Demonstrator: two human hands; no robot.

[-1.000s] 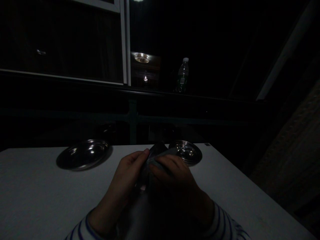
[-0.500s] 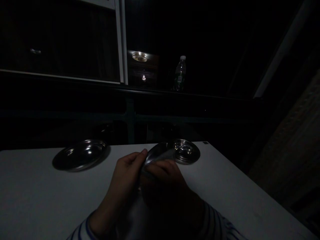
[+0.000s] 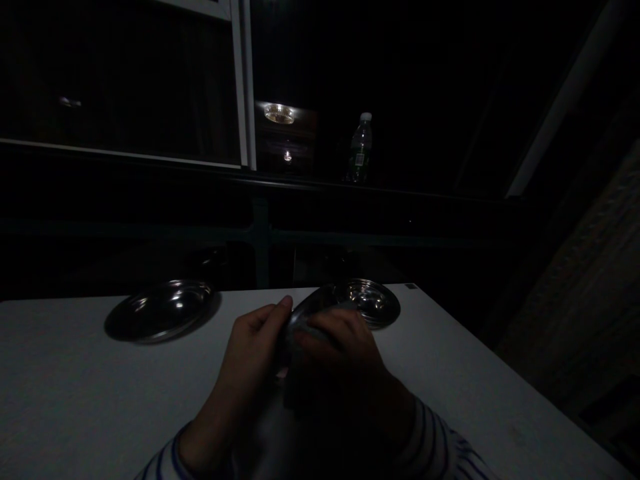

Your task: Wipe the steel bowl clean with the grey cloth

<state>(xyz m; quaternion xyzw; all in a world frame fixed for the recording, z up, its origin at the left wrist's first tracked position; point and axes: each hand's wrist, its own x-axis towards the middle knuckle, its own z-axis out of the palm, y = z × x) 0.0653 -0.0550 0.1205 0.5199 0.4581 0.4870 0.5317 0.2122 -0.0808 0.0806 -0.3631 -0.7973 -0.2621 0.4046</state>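
V. dark: lower part of held dish [image 3: 316,300] lost in shadow & behind R hand [image 3: 353,353], whose fingers are closed on prob. a grey cloth [image 3: 301,325] against it. L hand [image 3: 250,350] grips dish edge, fingers partly hidden. Dish is above tabletop [image 3: 100,400]. Count: 1 metal plate [image 3: 163,313] left of dish, 1 smaller metal dish [image 3: 377,303] just right, part-covered; 1 bottle [image 3: 360,150] well beyond; 2 striped sleeves [image 3: 167,459] nearer, cut off.

At least three dishes [image 3: 161,312] [image 3: 311,305] [image 3: 373,303], one bottle [image 3: 361,150]
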